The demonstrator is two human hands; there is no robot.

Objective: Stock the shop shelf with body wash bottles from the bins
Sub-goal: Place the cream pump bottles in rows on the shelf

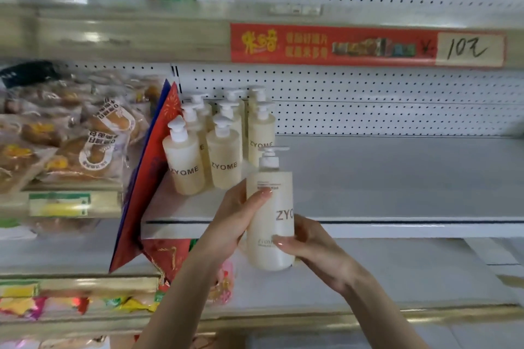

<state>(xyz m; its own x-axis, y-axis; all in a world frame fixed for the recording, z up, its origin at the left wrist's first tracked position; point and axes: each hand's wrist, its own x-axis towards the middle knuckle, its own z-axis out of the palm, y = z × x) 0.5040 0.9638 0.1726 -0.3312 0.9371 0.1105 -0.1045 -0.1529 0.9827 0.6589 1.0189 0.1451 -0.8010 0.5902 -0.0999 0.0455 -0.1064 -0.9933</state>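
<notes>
White pegboard backing (368, 110) and a pale grey shelf board (397, 178) fill the view ahead, most of the board bare to the right. At its left end stands a tight cluster of cream pump bottles marked ZYOME (224, 150). Just beside them a red and blue card (153, 173) leans over from the bay of wrapped bread packs (71, 136).

I hold one more cream, white-pumped body wash bottle (273, 221) in front of the shelf's front edge, nearly upright and not yet set down. My left grip (235, 218) wraps its upper body, thumb across the front. My right grip (314, 249) curls round its lower half.

Its pump head sits close to the front-right bottle of the cluster, so going in carelessly could knock that one and topple its neighbours. The base could also catch the front lip if I come in low. The plastic looks smooth, so freeing either grip too soon risks a slip.
</notes>
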